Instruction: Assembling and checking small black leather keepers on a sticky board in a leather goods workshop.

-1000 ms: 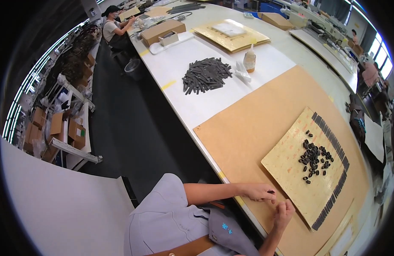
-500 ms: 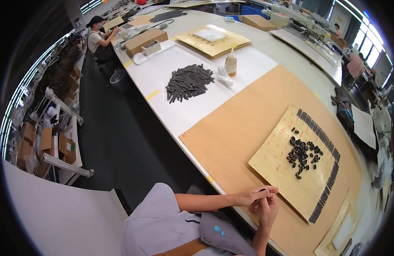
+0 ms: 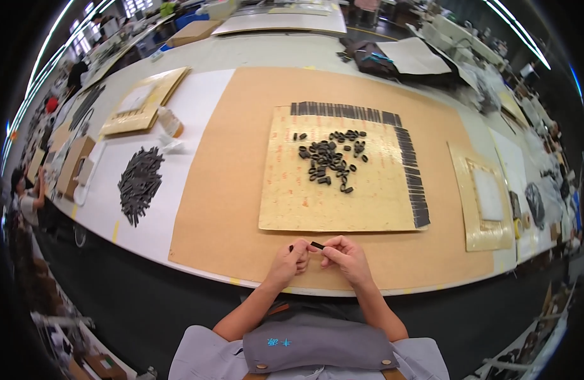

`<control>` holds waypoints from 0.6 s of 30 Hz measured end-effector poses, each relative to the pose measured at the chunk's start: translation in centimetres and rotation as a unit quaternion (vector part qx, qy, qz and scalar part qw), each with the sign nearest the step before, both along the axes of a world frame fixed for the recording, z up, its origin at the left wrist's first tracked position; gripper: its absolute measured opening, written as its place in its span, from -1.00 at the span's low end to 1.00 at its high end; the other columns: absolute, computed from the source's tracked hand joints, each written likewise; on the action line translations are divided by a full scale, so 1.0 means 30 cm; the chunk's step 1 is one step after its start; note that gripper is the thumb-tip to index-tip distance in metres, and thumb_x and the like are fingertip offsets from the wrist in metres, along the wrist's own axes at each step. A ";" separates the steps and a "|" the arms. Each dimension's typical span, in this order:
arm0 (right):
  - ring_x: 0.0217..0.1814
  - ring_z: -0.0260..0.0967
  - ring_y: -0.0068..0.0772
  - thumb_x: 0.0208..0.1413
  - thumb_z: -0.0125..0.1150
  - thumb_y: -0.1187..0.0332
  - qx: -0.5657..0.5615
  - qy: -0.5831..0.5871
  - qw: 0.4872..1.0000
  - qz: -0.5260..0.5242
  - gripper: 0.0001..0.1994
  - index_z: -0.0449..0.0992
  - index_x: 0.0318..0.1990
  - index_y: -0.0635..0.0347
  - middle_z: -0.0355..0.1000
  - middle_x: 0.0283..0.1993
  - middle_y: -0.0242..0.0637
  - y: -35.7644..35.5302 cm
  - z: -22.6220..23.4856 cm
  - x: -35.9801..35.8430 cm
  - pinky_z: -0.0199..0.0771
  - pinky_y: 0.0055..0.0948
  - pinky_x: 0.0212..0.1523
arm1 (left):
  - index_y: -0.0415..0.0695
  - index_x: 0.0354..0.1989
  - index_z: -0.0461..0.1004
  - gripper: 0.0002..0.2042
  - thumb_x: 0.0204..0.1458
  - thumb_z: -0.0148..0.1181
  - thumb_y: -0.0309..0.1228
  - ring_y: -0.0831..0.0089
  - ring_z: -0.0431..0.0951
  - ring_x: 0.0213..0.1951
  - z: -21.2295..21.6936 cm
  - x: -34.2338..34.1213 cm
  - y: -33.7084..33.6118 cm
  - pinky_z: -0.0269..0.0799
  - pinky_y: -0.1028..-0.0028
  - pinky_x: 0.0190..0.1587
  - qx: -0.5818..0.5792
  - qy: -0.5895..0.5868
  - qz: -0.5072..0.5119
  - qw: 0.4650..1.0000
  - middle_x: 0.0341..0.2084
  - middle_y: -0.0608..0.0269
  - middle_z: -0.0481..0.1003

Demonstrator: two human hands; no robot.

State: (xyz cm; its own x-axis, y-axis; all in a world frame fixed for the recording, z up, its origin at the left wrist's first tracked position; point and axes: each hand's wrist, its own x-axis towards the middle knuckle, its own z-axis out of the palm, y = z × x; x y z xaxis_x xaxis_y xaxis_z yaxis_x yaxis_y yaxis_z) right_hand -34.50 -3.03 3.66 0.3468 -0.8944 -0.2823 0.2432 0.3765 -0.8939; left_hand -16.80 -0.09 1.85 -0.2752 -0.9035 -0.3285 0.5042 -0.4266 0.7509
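Observation:
A short black strip [image 3: 316, 245] spans the gap between my two hands, just off the near edge of a yellowish board. My left hand [image 3: 288, 265] is closed, thumb and fingers pinching the strip's left end, and a small dark bit shows at its knuckles. At the other end, the fingertips of my right hand [image 3: 349, 259] grip the strip. On the board [image 3: 282, 212] lies a loose cluster of small black loops [image 3: 330, 157]. Flat black strips [image 3: 412, 171] line its far and right edges side by side.
Brown paper [image 3: 209, 215] covers the table under the board. To the left are a heap of black strips [image 3: 140, 183], a bottle of amber liquid [image 3: 170, 122] and a stacked yellowish board [image 3: 130, 114]. A framed panel [image 3: 459, 190] lies at right. Another person [image 3: 27, 202] sits far left.
My view has swung to the right, bringing the board in front of me. My hands have drawn slightly apart, and the black strip now shows between them.

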 end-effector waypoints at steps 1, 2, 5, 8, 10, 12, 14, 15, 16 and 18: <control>-0.46 0.41 -0.57 0.09 0.15 0.47 0.010 -0.040 0.999 0.017 -0.89 0.40 -0.28 0.33 0.42 -0.43 -0.30 -0.001 0.003 -0.004 0.50 -0.57 -0.41 | -0.21 -0.26 0.38 -0.72 0.23 -0.09 -0.23 0.76 0.03 -0.71 -0.003 0.004 -0.006 -0.08 0.67 -0.67 0.018 0.024 0.018 0.999 -0.72 0.55 0.10; -0.47 0.41 -0.58 0.09 0.15 0.47 0.022 -0.044 0.999 0.022 -0.89 0.40 -0.29 0.33 0.42 -0.45 -0.32 0.000 0.007 -0.010 0.49 -0.58 -0.42 | -0.21 -0.26 0.38 -0.72 0.23 -0.09 -0.23 0.76 0.03 -0.71 -0.003 -0.001 -0.010 -0.08 0.67 -0.67 0.019 0.023 -0.001 1.000 -0.72 0.55 0.10; -0.46 0.41 -0.59 0.10 0.13 0.48 0.004 -0.022 1.000 0.014 -0.92 0.40 -0.29 0.30 0.42 -0.41 -0.33 0.008 -0.032 -0.034 0.48 -0.58 -0.41 | -0.21 -0.27 0.37 -0.77 0.20 -0.02 -0.26 0.75 0.03 -0.72 -0.002 -0.028 -0.013 -0.09 0.67 -0.68 -0.003 -0.018 -0.016 1.000 -0.72 0.55 0.12; -0.47 0.41 -0.60 0.10 0.11 0.47 -0.004 0.035 0.999 0.007 -0.91 0.40 -0.29 0.30 0.41 -0.42 -0.34 0.016 -0.033 -0.036 0.49 -0.59 -0.42 | -0.20 -0.28 0.38 -0.82 0.16 0.06 -0.32 0.77 0.07 -0.71 -0.003 -0.056 -0.008 -0.07 0.68 -0.67 -0.034 -0.090 -0.026 0.995 -0.71 0.55 0.17; -0.47 0.41 -0.60 0.10 0.12 0.46 -0.004 0.045 0.999 -0.001 -0.91 0.39 -0.29 0.30 0.41 -0.42 -0.34 0.021 -0.034 -0.031 0.49 -0.59 -0.43 | -0.20 -0.29 0.39 -0.85 0.12 0.11 -0.37 0.78 0.10 -0.69 0.003 -0.064 0.013 -0.04 0.68 -0.67 -0.047 -0.173 0.037 0.983 -0.70 0.56 0.21; -0.48 0.40 -0.60 0.10 0.12 0.45 -0.002 0.054 0.999 -0.004 -0.90 0.39 -0.29 0.29 0.41 -0.42 -0.34 0.024 -0.044 -0.030 0.49 -0.59 -0.44 | -0.20 -0.32 0.41 -0.89 0.11 0.10 -0.41 0.80 0.12 -0.66 0.005 -0.074 0.020 -0.01 0.70 -0.64 -0.087 -0.251 0.040 0.963 -0.69 0.58 0.22; -0.47 0.41 -0.60 0.10 0.14 0.45 -0.007 0.037 0.999 0.028 -0.89 0.40 -0.28 0.31 0.41 -0.42 -0.34 0.025 -0.049 -0.029 0.50 -0.60 -0.44 | -0.21 -0.33 0.42 -0.89 0.11 0.10 -0.42 0.80 0.13 -0.65 -0.010 -0.068 0.019 -0.01 0.70 -0.63 -0.103 -0.280 0.027 0.954 -0.69 0.58 0.22; -0.47 0.41 -0.60 0.10 0.14 0.45 -0.003 0.038 0.999 0.016 -0.89 0.40 -0.28 0.31 0.41 -0.42 -0.34 0.029 -0.051 -0.031 0.50 -0.60 -0.44 | -0.19 -0.35 0.42 -0.88 0.12 0.08 -0.39 0.80 0.11 -0.69 -0.032 -0.057 0.017 -0.02 0.70 -0.67 -0.118 -0.304 0.032 0.945 -0.71 0.56 0.22; -0.46 0.41 -0.60 0.09 0.15 0.45 0.006 0.003 0.999 0.036 -0.88 0.40 -0.27 0.31 0.41 -0.41 -0.33 0.028 -0.049 -0.034 0.50 -0.59 -0.43 | -0.18 -0.36 0.41 -0.86 0.13 0.07 -0.37 0.79 0.10 -0.73 -0.039 -0.054 0.016 -0.04 0.70 -0.70 -0.131 -0.327 0.043 0.935 -0.74 0.54 0.22; -0.45 0.42 -0.59 0.09 0.16 0.45 0.024 -0.053 0.996 0.068 -0.86 0.42 -0.24 0.33 0.42 -0.41 -0.33 0.030 -0.048 -0.043 0.51 -0.59 -0.41 | -0.20 -0.37 0.43 -0.86 0.13 0.07 -0.38 0.79 0.12 -0.67 -0.022 -0.048 0.019 -0.02 0.70 -0.65 -0.109 -0.317 0.034 0.942 -0.71 0.56 0.22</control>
State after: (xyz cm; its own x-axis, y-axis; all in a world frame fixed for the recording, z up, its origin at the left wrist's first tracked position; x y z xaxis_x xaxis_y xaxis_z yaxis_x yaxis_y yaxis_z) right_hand -35.78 -2.14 2.22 0.4939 -0.8234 -0.2795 0.2797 0.4547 -0.8456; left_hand -18.24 0.49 1.18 -0.0246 -0.9769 -0.2121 -0.0539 -0.2106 0.9761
